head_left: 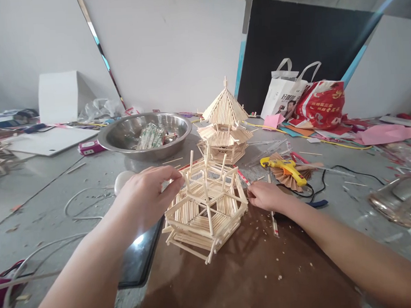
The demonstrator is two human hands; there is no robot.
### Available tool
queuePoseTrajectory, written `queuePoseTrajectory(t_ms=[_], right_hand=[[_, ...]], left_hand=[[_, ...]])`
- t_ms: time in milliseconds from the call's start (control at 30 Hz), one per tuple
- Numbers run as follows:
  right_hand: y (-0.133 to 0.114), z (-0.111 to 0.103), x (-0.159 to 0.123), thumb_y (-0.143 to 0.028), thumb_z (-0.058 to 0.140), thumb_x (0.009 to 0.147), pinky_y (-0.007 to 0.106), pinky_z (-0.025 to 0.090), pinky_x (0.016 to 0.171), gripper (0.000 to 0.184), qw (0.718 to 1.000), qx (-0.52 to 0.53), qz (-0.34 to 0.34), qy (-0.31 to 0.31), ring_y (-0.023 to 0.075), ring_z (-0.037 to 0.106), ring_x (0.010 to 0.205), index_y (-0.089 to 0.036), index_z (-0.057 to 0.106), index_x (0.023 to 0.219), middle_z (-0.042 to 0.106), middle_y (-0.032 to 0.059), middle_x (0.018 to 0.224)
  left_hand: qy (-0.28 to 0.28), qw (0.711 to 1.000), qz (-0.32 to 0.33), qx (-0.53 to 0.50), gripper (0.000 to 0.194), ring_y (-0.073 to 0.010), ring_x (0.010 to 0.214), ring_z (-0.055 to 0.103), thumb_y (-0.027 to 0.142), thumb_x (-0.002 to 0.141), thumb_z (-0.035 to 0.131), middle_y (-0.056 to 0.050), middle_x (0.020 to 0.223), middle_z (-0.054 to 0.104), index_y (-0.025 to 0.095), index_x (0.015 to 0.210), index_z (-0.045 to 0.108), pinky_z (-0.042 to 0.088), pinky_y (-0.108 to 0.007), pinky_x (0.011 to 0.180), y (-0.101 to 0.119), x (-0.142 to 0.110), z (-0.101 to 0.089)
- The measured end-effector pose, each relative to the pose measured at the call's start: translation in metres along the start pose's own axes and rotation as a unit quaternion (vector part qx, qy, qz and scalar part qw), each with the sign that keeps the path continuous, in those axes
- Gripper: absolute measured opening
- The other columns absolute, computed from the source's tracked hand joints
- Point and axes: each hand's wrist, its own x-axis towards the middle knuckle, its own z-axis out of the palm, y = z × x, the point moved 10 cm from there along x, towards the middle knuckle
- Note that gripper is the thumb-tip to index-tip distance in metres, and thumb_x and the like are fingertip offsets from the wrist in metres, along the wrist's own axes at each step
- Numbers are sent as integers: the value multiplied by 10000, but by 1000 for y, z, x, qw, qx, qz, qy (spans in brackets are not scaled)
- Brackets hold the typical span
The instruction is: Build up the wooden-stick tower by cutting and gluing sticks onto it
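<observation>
A hexagonal frame built of thin wooden sticks (206, 209) stands on a brown board (253, 271) in front of me, with several sticks pointing up from it. My left hand (147, 194) pinches the frame's upper left edge with closed fingers. My right hand (266, 196) rests on the board with its fingers curled against the frame's right corner. Behind the frame stands a finished stick pagoda (224, 125) with a pointed roof.
A steel bowl (122, 137) holding wrapped sticks sits at the back left. A yellow glue gun (287, 168) with a black cord lies at the right on a paper fan. Bags (322, 104), coloured paper, white cables (77, 211) and a dark tablet (138, 258) surround the work.
</observation>
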Motion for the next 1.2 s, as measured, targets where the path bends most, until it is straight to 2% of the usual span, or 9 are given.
queuePoseTrajectory(t_ms=[133,267,433,500,700,800,933,1067,1200], right_hand=[[13,-17,-4,-263,405,782,256,347,578,177,999,4,24,28,193,580,758,-199,566,818,638,57,833],[31,-51,-17,-270,353,827,253,360,590,211,992,46,59,101,172,577,725,-200,549,863,645,42,804],[26,-93,-41,-225,364,824,261,408,729,243,964,126,1,234,168,581,854,-210,600,878,651,29,917],[23,-96,-46,-220,379,816,260,420,745,251,961,133,-12,243,164,590,864,-218,620,887,661,19,924],[23,-84,-42,-268,443,792,242,442,687,220,974,131,9,186,154,621,775,-241,657,829,690,-14,810],[21,-88,-46,-321,455,789,233,431,586,220,965,170,13,199,140,605,638,-233,656,774,668,-20,676],[7,-100,-61,-367,473,788,221,388,455,217,935,266,-18,233,112,524,468,-218,632,786,587,-31,536],[-21,-117,-80,-336,514,785,218,407,495,153,908,306,-93,271,101,532,498,-230,625,782,604,-24,599],[-55,-127,-92,-305,499,810,226,432,592,132,895,306,-176,273,108,570,620,-244,616,803,633,-14,723]], left_hand=[[7,1000,-4,9,225,-136,630,531,385,774,414,17,690,616,232,745,577,333,-245,607,-2,-1,-2],[12,1000,-5,-3,222,-131,625,530,374,774,415,13,691,615,224,745,575,333,-239,597,-1,-1,-2],[20,1000,8,-1,221,-130,647,533,374,778,419,16,713,625,229,758,585,334,-240,604,1,-1,-4],[30,999,11,4,217,-125,628,526,375,777,425,23,707,625,236,762,591,338,-243,604,1,-2,-7],[77,997,20,15,190,-90,512,484,365,771,448,46,636,601,242,745,590,348,-219,531,3,-10,-22],[154,987,54,7,159,-82,533,503,329,780,454,51,668,607,236,726,571,370,-208,522,14,-20,-41],[262,953,150,10,114,-99,612,542,283,790,459,51,649,595,246,711,531,414,-218,578,44,-43,-65],[189,952,240,-16,76,-87,558,536,273,796,484,44,630,580,238,754,536,414,-208,533,73,-51,-44],[94,963,252,-37,137,-113,568,543,296,823,448,3,679,593,219,850,558,408,-230,502,84,-47,-10]])
